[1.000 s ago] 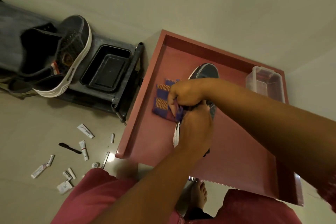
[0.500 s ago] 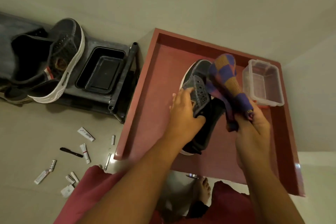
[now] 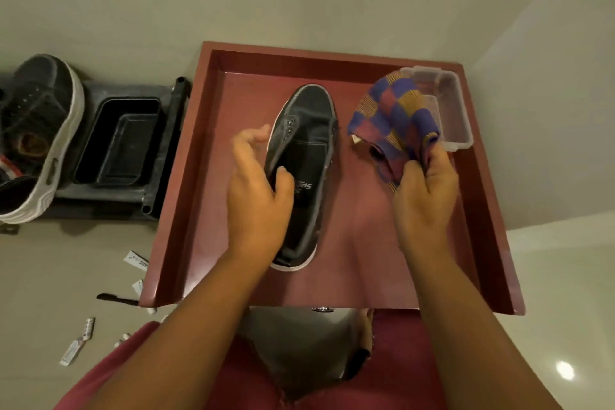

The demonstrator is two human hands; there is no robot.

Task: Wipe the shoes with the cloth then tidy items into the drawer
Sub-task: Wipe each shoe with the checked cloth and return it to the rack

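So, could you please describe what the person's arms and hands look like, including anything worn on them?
Both forearms are bare right to the frame's lower edge: no sleeves, gloves, watch or bracelets show. The left hand and right hand carry no visible rings. The only clothing in view is reddish-pink fabric over the lap.

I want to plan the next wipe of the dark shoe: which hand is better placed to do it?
The right hand: it already grips the checked cloth, beside the shoe. The left hand holds the shoe's opening edge, so it likely steadies it.
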